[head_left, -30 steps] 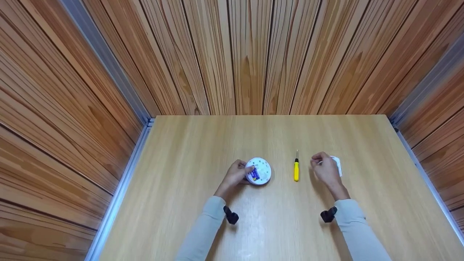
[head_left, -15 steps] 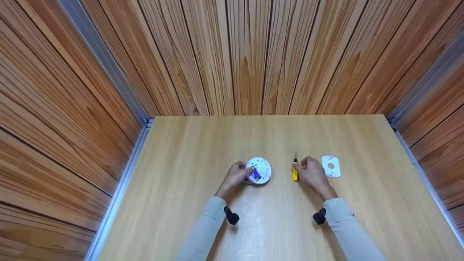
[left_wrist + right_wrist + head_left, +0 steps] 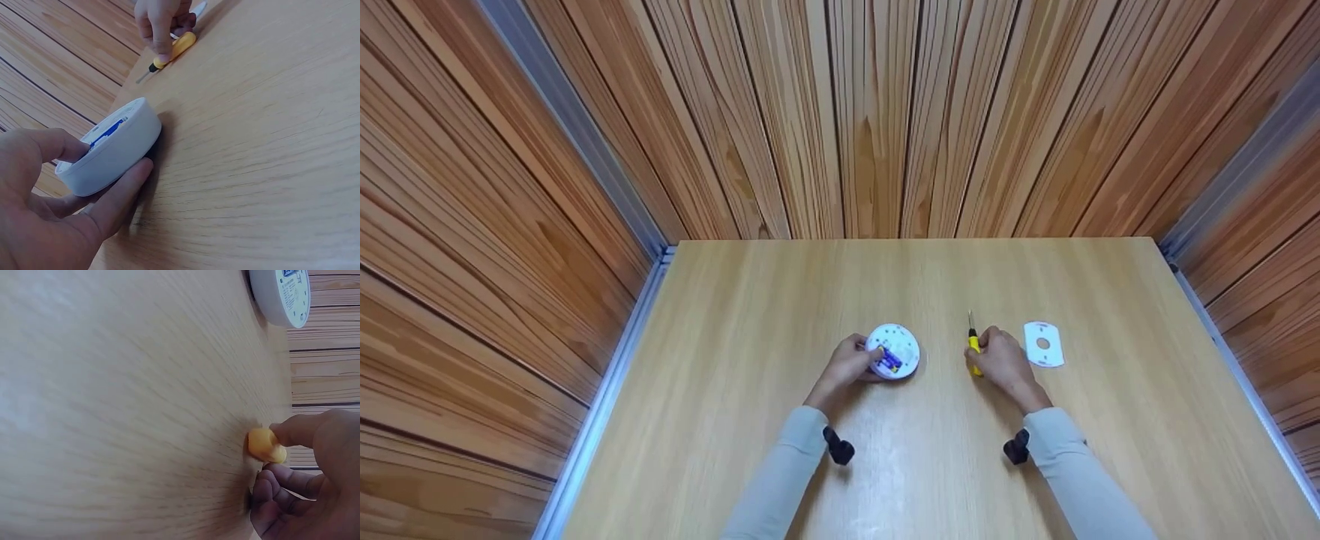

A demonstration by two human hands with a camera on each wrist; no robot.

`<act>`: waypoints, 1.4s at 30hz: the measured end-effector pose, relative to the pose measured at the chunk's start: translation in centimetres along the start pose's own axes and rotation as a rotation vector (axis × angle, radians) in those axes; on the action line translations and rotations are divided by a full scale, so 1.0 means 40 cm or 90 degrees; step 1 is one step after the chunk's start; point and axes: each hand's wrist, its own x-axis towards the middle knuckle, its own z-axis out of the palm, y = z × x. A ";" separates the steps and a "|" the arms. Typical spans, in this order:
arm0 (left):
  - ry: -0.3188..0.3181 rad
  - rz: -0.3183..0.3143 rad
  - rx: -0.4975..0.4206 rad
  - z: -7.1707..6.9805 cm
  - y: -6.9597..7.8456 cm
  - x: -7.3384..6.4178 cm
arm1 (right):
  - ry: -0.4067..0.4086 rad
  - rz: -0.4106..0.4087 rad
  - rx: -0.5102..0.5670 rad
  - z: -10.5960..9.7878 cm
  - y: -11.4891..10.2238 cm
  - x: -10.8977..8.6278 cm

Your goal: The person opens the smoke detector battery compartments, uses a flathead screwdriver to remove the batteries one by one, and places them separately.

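My left hand grips a round white device, like a smoke alarm, tilted at its left edge. The thumb lies over blue-purple batteries in its open compartment, and the fingers support it from below in the left wrist view. Farther right, my right hand pinches the yellow handle of a screwdriver between thumb and fingers. Its thin metal shaft points away toward the back wall. In the right wrist view, the handle's butt end shows close over the wood, while the shaft is hidden.
A flat white plate with a round centre hole lies just right of my right hand. The wooden tabletop ends at a plank wall behind, and metal rails run along its sides.
My right hand has come left from the white plate, uncovering it, and has taken hold of the screwdriver's handle. My left hand keeps its grip on the round device, nearly still.
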 end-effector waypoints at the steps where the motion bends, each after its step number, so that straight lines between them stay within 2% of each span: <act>1: 0.001 -0.003 0.005 0.000 0.002 0.000 | 0.000 0.000 -0.001 0.000 0.001 0.000; 11: 0.006 -0.007 0.027 0.000 0.011 -0.007 | 0.001 -0.004 0.005 -0.005 0.004 0.003; 15: 0.004 0.003 0.014 0.001 0.006 -0.008 | 0.014 -0.009 0.012 -0.007 -0.002 0.001; 21: 0.008 0.027 -0.026 0.008 0.005 -0.003 | -0.029 -0.020 0.045 -0.020 -0.031 -0.015; 24: 0.014 0.025 -0.037 0.011 0.008 0.000 | -0.055 -0.046 0.049 -0.026 -0.054 -0.029; 30: 0.035 -0.004 -0.016 0.017 0.014 0.003 | -0.109 -0.098 0.038 -0.030 -0.096 -0.058; 37: 0.035 0.003 -0.015 0.023 0.011 0.008 | -0.118 -0.185 0.017 -0.027 -0.125 -0.083; 42: 0.032 0.007 -0.005 0.026 0.009 0.010 | -0.111 -0.212 -0.020 -0.025 -0.135 -0.093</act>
